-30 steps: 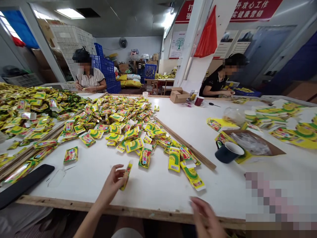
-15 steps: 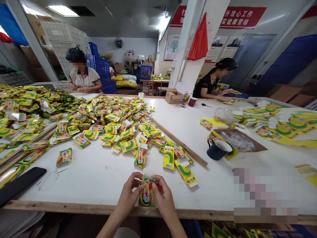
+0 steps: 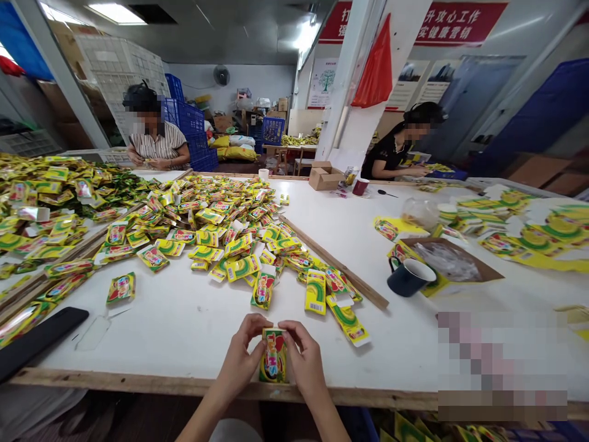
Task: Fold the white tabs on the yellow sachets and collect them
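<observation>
Between my hands, at the table's near edge, is a small green and yellow carton (image 3: 273, 361) with colourful lettering on its front. My left hand (image 3: 245, 351) grips its left side, thumb on the front and fingers at the top edge. From the right, my right hand (image 3: 301, 355) holds it the same way, fingertips at the top. The carton's top looks closed over, and its back is hidden. Just beyond lie a similar carton with a white flap (image 3: 264, 286) and a yellow carton with a barcode (image 3: 315, 292).
A large heap of cartons (image 3: 221, 227) spreads over the table's left and middle. A wooden strip (image 3: 335, 264) borders it. To the right stand a dark mug (image 3: 411, 277) and an open box of clear plastic (image 3: 442, 261). A black phone-like object (image 3: 41, 337) lies left. Two people sit across the table.
The white flap that stood up at the carton's top has gone down, and my fingers have moved onto the top edge. The person at right has drawn a hand back.
</observation>
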The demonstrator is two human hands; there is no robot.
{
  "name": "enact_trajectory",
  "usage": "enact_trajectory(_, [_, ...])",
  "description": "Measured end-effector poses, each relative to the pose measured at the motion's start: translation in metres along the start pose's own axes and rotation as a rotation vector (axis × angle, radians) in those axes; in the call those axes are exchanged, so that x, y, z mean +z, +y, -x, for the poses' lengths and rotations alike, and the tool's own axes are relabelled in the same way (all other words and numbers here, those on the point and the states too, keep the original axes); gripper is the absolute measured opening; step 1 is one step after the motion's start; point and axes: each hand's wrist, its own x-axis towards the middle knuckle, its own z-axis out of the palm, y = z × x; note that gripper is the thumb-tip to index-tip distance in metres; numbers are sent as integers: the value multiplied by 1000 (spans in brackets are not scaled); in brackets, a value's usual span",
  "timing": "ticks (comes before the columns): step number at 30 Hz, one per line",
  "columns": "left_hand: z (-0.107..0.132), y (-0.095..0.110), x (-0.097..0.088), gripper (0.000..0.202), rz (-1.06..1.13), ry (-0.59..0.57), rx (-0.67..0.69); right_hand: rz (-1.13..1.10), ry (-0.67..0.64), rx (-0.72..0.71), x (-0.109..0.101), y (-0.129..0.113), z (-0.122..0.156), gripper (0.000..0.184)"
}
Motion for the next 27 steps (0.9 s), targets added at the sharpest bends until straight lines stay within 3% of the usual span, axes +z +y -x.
enact_trajectory(6, [-2, 3, 2, 14, -118, 59, 5, 78, -25, -41, 0, -13, 2, 19])
enact_trajectory(14, [-11, 1, 10, 12, -63, 178, -87, 81, 16, 112, 3, -13, -8, 24])
enact_trajectory(23, [-7, -10, 5, 14, 71, 110, -152, -11, -40, 169, 2, -7, -7, 27])
enact_trajectory(27, [-7, -2, 7, 14, -36, 122, -123, 20, -50, 168, -1, -8, -8, 24])
